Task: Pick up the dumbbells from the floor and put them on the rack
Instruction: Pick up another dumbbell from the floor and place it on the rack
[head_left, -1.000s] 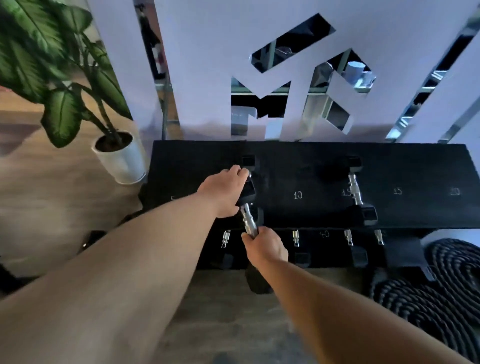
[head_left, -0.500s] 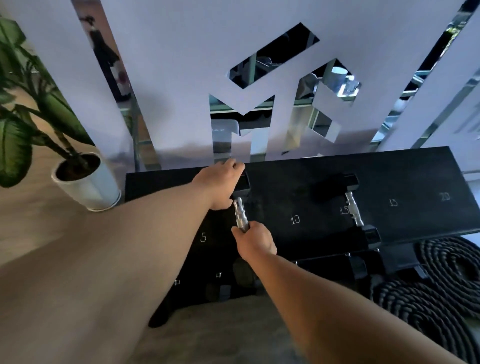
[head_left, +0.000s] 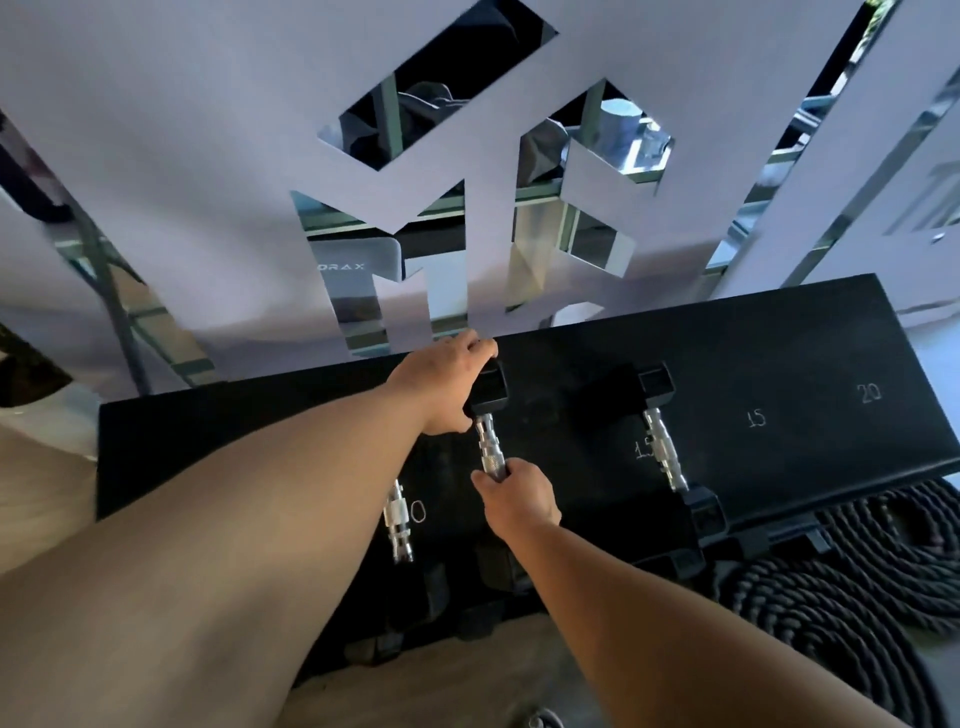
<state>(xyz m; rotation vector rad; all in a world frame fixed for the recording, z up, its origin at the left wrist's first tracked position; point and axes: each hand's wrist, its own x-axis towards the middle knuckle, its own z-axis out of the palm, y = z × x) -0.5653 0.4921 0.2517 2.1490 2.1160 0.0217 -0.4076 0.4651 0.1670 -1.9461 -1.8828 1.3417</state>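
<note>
Dumbbell (head_left: 490, 441) on rack (head_left: 779, 364): left hand (head_left: 441, 384) clasps its head, right hand (head_left: 519, 499) its handle.

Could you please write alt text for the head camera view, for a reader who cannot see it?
Both hands hold a dumbbell over the top shelf of a black rack: the left hand on its far head, the right hand on the near handle. Another dumbbell lies to its right.

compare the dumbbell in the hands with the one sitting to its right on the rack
The held dumbbell is gripped by both hands: left hand over its far head, right hand around the handle's near end. The right dumbbell lies untouched on the rack, both heads visible; the held one's near head is hidden. Both have black heads and ridged silver handles.
</note>
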